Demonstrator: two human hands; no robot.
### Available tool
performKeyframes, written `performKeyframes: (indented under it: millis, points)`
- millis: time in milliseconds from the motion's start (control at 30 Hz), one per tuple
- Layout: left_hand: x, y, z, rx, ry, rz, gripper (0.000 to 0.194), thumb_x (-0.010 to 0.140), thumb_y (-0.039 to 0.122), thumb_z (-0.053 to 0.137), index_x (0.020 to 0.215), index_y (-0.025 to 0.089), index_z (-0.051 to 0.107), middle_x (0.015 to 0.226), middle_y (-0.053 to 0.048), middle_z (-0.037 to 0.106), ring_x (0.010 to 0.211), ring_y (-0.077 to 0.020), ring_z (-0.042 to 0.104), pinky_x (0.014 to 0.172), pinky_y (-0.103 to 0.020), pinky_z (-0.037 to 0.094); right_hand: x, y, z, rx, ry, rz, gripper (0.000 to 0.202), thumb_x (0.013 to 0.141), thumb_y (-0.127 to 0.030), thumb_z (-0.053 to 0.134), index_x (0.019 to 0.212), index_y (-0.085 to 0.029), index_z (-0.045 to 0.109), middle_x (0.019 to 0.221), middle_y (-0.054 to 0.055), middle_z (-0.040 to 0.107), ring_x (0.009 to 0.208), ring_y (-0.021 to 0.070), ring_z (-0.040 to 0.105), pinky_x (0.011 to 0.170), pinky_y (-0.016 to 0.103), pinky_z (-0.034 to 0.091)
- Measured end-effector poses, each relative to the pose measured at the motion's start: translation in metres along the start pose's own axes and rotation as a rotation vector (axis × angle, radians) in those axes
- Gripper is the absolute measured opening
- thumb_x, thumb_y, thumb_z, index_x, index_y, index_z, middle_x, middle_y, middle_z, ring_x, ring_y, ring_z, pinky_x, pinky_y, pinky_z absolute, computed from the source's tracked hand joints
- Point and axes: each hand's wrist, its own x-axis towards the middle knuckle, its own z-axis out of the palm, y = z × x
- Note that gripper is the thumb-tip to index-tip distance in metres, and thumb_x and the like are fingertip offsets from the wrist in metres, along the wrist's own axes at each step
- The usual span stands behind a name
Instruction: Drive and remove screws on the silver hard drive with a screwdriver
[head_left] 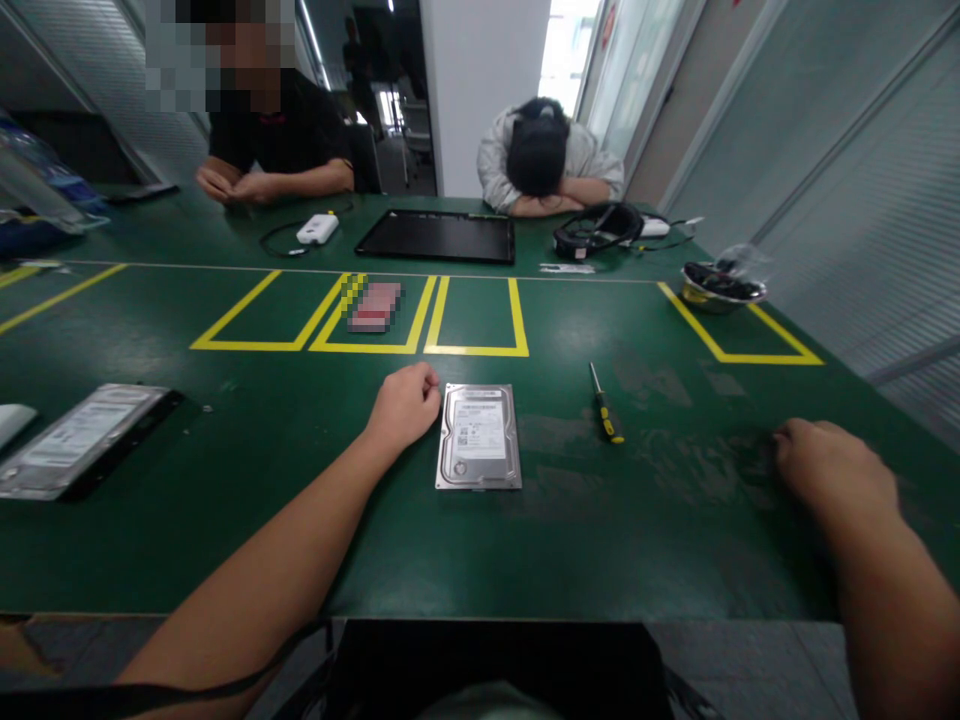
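Observation:
A silver hard drive (479, 437) with a white label lies flat on the green table in front of me. Just left of its upper edge, my left hand (407, 405) rests on the tabletop with its fingers curled in, and I see nothing in it. To the right of the drive lies a screwdriver (606, 412) with a black and yellow handle, its shaft pointing away from me. Farther right, my right hand (836, 470) is closed on the table; its palm side is hidden, and it is well apart from the screwdriver.
Another hard drive (82, 440) lies at the left. Yellow tape frames (477, 351) mark the table, one around a blurred reddish object (375, 307). Behind are a black panel (437, 236), a white box (318, 229), black headgear (598, 231) and a metal bowl (723, 287). Two people sit opposite.

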Motion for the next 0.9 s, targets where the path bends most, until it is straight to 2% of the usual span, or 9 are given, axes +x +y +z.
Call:
performKeyframes:
  millis: [333,433,500,633,733,800,900]
  points:
    - [0.001,-0.001,0.001,-0.010,0.003,0.000,0.010,0.080,0.016,0.052,0.083,0.019,0.061,0.076,-0.004,0.067,0.074,-0.0203,0.062,0.071,-0.033,0.047,-0.001,-0.006,-0.011,0.042,0.015,0.031,0.044,0.097,-0.034,0.028,0.102,-0.015,0.067,0.114,0.026,0.063,0.100,0.0382,0.064,0.065,0.044,0.045]
    - [0.000,0.000,0.000,-0.012,0.001,-0.010,0.009,0.081,0.017,0.052,0.083,0.019,0.061,0.076,-0.004,0.067,0.073,-0.0205,0.062,0.071,-0.033,0.047,-0.006,-0.014,-0.020,0.033,0.036,0.021,0.047,0.098,-0.036,0.024,0.105,-0.013,0.064,0.115,0.025,0.062,0.103,0.0378,0.062,0.067,0.043,0.044]
    - [0.000,0.000,0.000,-0.013,-0.002,-0.013,0.009,0.081,0.017,0.052,0.083,0.019,0.061,0.076,-0.004,0.067,0.073,-0.0204,0.062,0.070,-0.033,0.046,-0.011,-0.024,-0.030,0.010,0.095,-0.036,0.046,0.100,-0.037,0.022,0.107,-0.013,0.061,0.114,0.022,0.061,0.104,0.0351,0.061,0.069,0.040,0.043]
    - [0.000,0.000,0.001,-0.018,0.008,-0.008,0.009,0.081,0.017,0.052,0.083,0.019,0.061,0.076,-0.004,0.067,0.073,-0.0201,0.062,0.071,-0.032,0.046,-0.023,-0.057,-0.054,0.025,0.220,-0.201,0.036,0.100,-0.035,0.026,0.100,-0.015,0.056,0.105,0.017,0.062,0.097,0.0296,0.061,0.072,0.037,0.042]
    - [0.000,0.000,0.001,-0.020,0.009,-0.016,0.009,0.081,0.018,0.052,0.083,0.019,0.060,0.076,-0.004,0.067,0.073,-0.0203,0.063,0.070,-0.032,0.046,-0.036,-0.092,-0.070,0.187,0.303,-0.411,0.019,0.096,-0.029,0.039,0.091,-0.017,0.053,0.096,0.013,0.063,0.090,0.0258,0.060,0.074,0.035,0.041]
    - [0.000,0.000,0.001,-0.025,0.007,-0.022,0.009,0.081,0.018,0.052,0.083,0.019,0.061,0.077,-0.004,0.068,0.074,-0.0203,0.063,0.070,-0.032,0.046,-0.049,-0.118,-0.079,0.377,0.307,-0.527,0.013,0.093,-0.027,0.044,0.087,-0.019,0.052,0.090,0.011,0.063,0.084,0.0240,0.058,0.074,0.034,0.040]
    - [0.000,0.000,0.001,-0.036,0.010,-0.021,0.009,0.081,0.019,0.052,0.083,0.020,0.061,0.077,-0.004,0.068,0.074,-0.0202,0.063,0.070,-0.032,0.046,-0.072,-0.157,-0.089,0.515,0.248,-0.704,0.014,0.095,-0.027,0.043,0.085,-0.021,0.050,0.086,0.007,0.062,0.079,0.0201,0.057,0.073,0.032,0.040]
